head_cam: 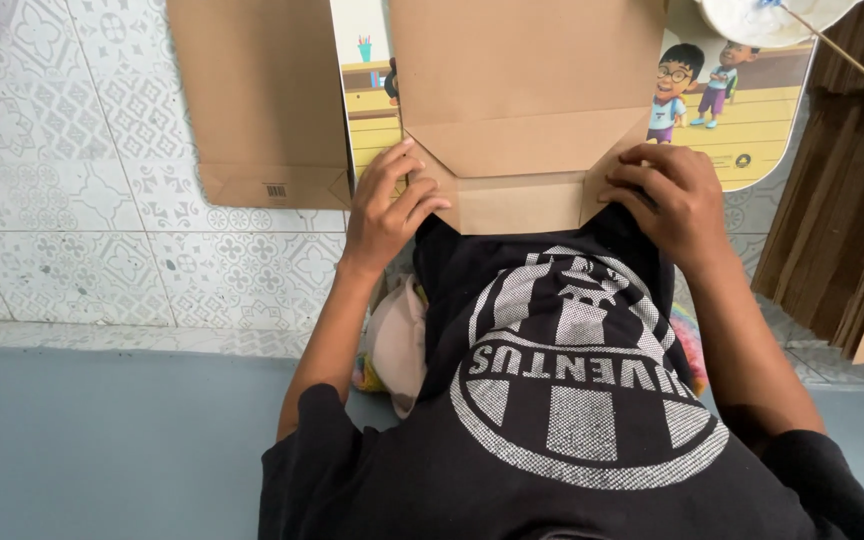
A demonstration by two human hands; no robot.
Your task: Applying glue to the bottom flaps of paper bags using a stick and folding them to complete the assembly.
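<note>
Head view, looking straight down over a black shirt point(572, 400) with a large grey-and-white round print. Both hands press on a brown paper bag point(524, 100) lying flat on a small cartoon-printed board point(732, 120), which acts as the tabletop. Bag's folded bottom end faces the person, flaps creased into a point in the middle.

Left hand point(387, 205) lies flat, fingers spread, on the bag's lower left corner, thumb by the diagonal fold. Right hand point(667, 195) has its fingers curled and is pressing down on the lower right corner. Hands well apart, one at each corner, neither one closed around the bag, just pushing on the paper.

Second brown paper bag point(262, 100) lies flat to the left of the board on the patterned tile floor point(82, 200), a small barcode near its bottom edge. Stack of brown paper sheets or bags point(842, 200) stands on edge at the right, near the right forearm. White bowl point(767, 15) with a thin stick point(837, 50) resting in it sits at the top right, partly cut off. Pale cloth bundle point(397, 345) under the left forearm, colourful fabric beside it. Grey-blue floor strip point(102, 440) nearest the viewer.
</note>
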